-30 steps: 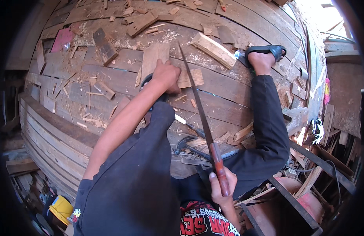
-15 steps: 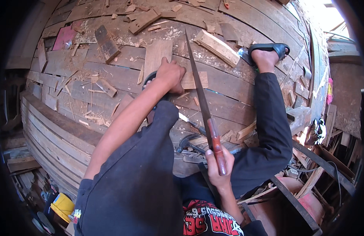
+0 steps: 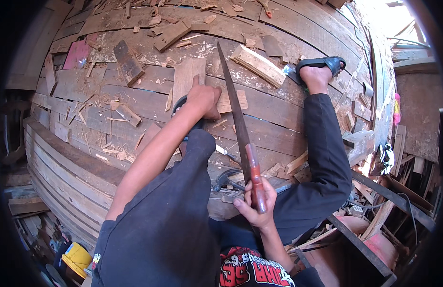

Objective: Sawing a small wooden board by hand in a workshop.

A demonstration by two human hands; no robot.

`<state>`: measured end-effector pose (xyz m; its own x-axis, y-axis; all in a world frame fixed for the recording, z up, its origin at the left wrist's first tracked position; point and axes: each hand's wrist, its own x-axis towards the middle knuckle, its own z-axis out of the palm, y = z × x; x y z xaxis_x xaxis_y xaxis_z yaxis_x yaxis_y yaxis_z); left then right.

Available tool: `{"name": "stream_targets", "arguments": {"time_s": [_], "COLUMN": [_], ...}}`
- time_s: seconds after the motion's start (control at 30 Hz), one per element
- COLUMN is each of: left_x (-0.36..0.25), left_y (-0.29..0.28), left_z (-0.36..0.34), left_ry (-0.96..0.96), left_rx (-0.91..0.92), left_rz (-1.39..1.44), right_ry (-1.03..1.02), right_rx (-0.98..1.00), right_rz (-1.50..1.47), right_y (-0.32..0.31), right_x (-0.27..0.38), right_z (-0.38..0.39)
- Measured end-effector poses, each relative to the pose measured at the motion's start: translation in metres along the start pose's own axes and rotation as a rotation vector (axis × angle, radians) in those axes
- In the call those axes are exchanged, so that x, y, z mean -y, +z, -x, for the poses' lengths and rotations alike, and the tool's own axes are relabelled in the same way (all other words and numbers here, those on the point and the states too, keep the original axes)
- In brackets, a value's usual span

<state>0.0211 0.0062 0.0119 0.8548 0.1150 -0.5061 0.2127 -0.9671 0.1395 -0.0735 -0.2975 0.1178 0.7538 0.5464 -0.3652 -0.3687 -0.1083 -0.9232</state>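
My right hand (image 3: 255, 205) grips the reddish-brown handle of a long hand saw (image 3: 236, 110), whose dark blade points up the picture. My left hand (image 3: 202, 100) holds down a pale board (image 3: 188, 71), with a shorter piece of wood (image 3: 237, 101) lying crosswise beside it under the blade. The blade passes just right of that hand; whether it touches the wood I cannot tell. My left foot in a black sandal is partly hidden beneath that hand. A claw hammer (image 3: 224, 179) and a white-bladed tool (image 3: 224, 151) lie between my legs.
The plank floor (image 3: 283, 124) carries offcuts, shavings, a pale block (image 3: 257, 65), a pink sheet (image 3: 77, 53) and a brush (image 3: 264, 9). Stacked boards (image 3: 68, 177) line the left side, near a yellow bucket (image 3: 77, 258). My sandalled right foot (image 3: 317, 71) rests at upper right, near piled timber and metal bars (image 3: 389, 196).
My right hand and the saw handle have moved away from my body, up and left in the picture. My left hand stays on the board.
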Motion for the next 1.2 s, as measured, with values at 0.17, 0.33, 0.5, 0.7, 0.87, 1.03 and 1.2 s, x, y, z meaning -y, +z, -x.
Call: {"name": "stream_targets", "arguments": {"time_s": [0.17,0.33,0.5,0.7,0.87,1.03,1.2], "left_x": [-0.005,0.008,-0.006,0.004,0.004,0.013,0.001], "left_y": [-0.001,0.007,-0.002,0.003,0.01,0.01,0.013], "left_z": [-0.002,0.008,-0.006,-0.005,-0.008,0.006,-0.007], "left_ry": [-0.028,-0.074,-0.003,0.024,0.004,-0.027,0.025], "left_rx": [0.002,0.025,0.007,0.008,-0.048,0.007,-0.013], "left_rz": [0.033,0.028,0.044,0.045,0.1,0.053,0.07], "right_ry": [-0.005,-0.082,-0.108,-0.13,-0.144,-0.117,-0.098], "right_rx": [0.02,-0.057,-0.088,-0.105,-0.045,-0.006,-0.082], "right_rz": [0.412,0.391,0.436,0.337,0.462,0.401,0.392], "right_y": [0.003,0.002,-0.004,0.006,-0.01,-0.01,-0.003], "right_x": [-0.003,-0.013,0.008,-0.018,0.001,-0.015,-0.019], "right_z": [0.0,0.005,0.021,-0.027,0.016,0.015,-0.001]}}
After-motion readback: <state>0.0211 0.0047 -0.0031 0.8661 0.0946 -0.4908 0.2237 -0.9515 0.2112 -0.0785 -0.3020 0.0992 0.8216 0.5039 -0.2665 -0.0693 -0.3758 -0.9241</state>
